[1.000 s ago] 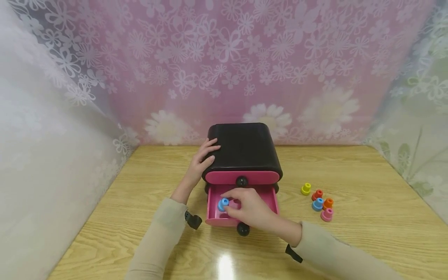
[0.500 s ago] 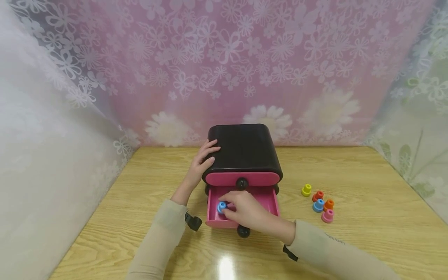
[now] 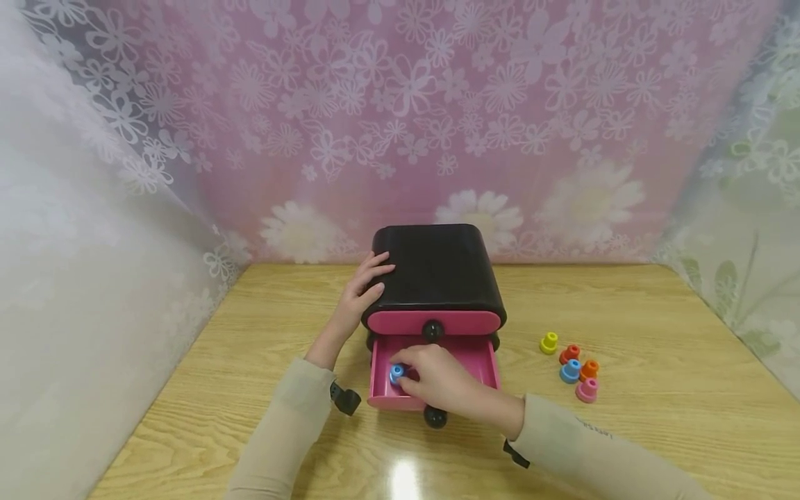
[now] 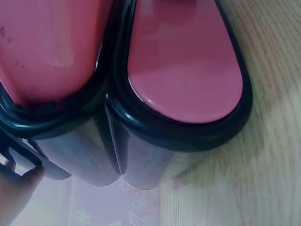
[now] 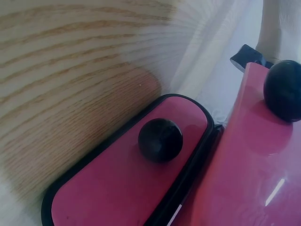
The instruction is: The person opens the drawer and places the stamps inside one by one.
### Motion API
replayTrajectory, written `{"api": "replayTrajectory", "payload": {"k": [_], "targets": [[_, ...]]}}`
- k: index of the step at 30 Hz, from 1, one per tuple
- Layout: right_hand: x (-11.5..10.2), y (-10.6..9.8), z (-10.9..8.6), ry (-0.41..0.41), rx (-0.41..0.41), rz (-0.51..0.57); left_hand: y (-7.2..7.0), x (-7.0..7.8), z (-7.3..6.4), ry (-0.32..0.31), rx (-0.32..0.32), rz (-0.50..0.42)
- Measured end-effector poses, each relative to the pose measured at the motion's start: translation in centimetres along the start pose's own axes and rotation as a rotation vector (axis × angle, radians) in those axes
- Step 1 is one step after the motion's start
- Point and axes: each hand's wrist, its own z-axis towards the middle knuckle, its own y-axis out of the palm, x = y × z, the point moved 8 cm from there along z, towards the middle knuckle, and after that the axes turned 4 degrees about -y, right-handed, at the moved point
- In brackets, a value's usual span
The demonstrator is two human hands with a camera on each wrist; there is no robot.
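In the head view, my right hand (image 3: pixel 440 378) reaches into the open pink drawer (image 3: pixel 395 402) and pinches a small blue stepped peg (image 3: pixel 396 373) between thumb and fingers. The peg is near the drawer's left side, with its top hole facing up. My left hand (image 3: pixel 357 298) rests on the left side and top edge of the black drawer cabinet (image 3: pixel 434 267), fingers fairly straight. Its thumb and part of a finger (image 4: pixel 34 176) show against the cabinet in the left wrist view. The right hand is out of sight in the right wrist view.
Right of the cabinet lie several loose pegs: yellow (image 3: pixel 548 344), red (image 3: pixel 569 355), blue (image 3: pixel 570 372), orange (image 3: pixel 589 371) and pink (image 3: pixel 587 391). A closed upper drawer (image 3: pixel 400 322) sits above the open one. The lowest drawer's round black knob (image 5: pixel 160 140) shows in the right wrist view.
My right hand has shifted slightly left and lower, with the blue peg now deeper in the drawer and more upright. The left hand stays in place on the cabinet.
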Motion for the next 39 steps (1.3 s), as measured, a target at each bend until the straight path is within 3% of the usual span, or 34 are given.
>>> {"api": "replayTrajectory", "payload": {"k": [12, 22, 29, 33, 39], "targets": [[0.1, -0.1, 0.2, 0.007, -0.032, -0.056, -0.2, -0.2, 0.0, -0.002, 0.005, -0.003], [0.2, -1.2, -1.0, -0.004, 0.011, -0.02, -0.5, -3.5, 0.0, -0.004, 0.01, -0.007], [-0.1, -3.6, -2.9, -0.035, 0.086, -0.034, 0.1, -0.2, 0.0, -0.005, 0.005, 0.001], [0.1, -5.2, -4.1, -0.045, 0.16, -0.03, 0.1, 0.1, -0.1, -0.013, 0.0, -0.002], [1.3, -7.5, -6.2, 0.031, 0.235, -0.026, 0.1, 0.0, 0.0, 0.001, -0.002, -0.006]]}}
